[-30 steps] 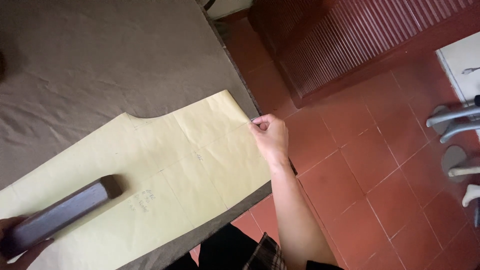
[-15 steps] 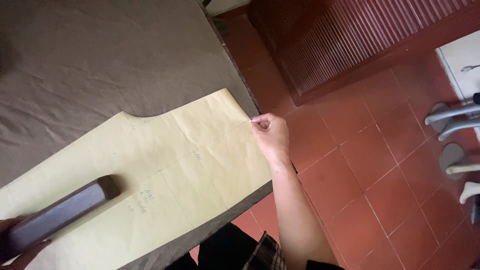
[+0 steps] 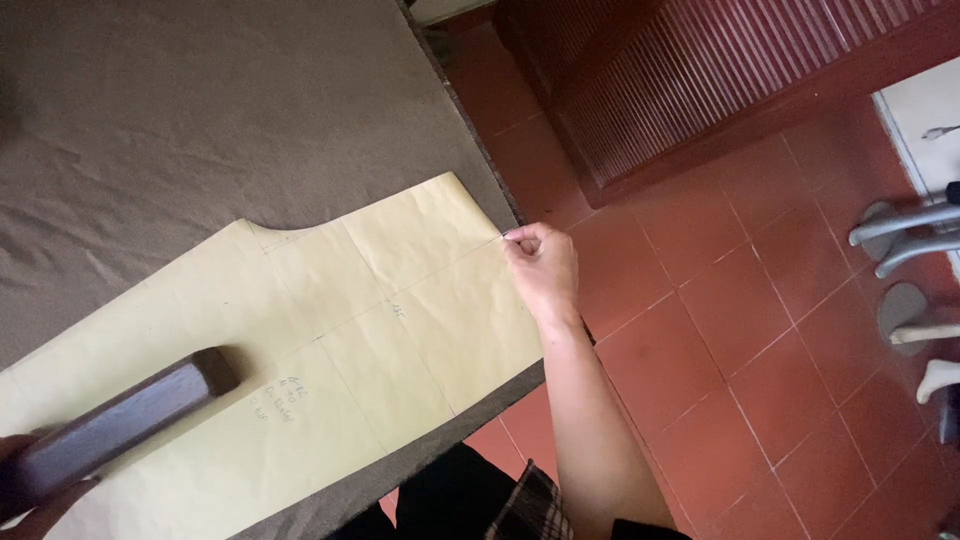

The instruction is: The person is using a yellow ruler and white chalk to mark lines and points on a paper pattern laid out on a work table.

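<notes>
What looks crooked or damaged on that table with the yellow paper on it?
Little stands out. The yellow paper pattern lies flat on the brown cloth, showing only fold creases. The right hand pinches its edge at the table's side; the left hand holds a dark wooden block on it.

**Pattern paper pinched at tabletop edge**

Your right hand [image 3: 540, 268] pinches the yellow paper pattern [image 3: 340, 350] at its right edge, fingertips closed. Your left hand [image 3: 30, 490], low left, grips a dark wooden block [image 3: 120, 420] lying on the paper. Brown cloth [image 3: 220, 110] covers the tabletop; red floor tiles [image 3: 760, 330] to the right.
</notes>
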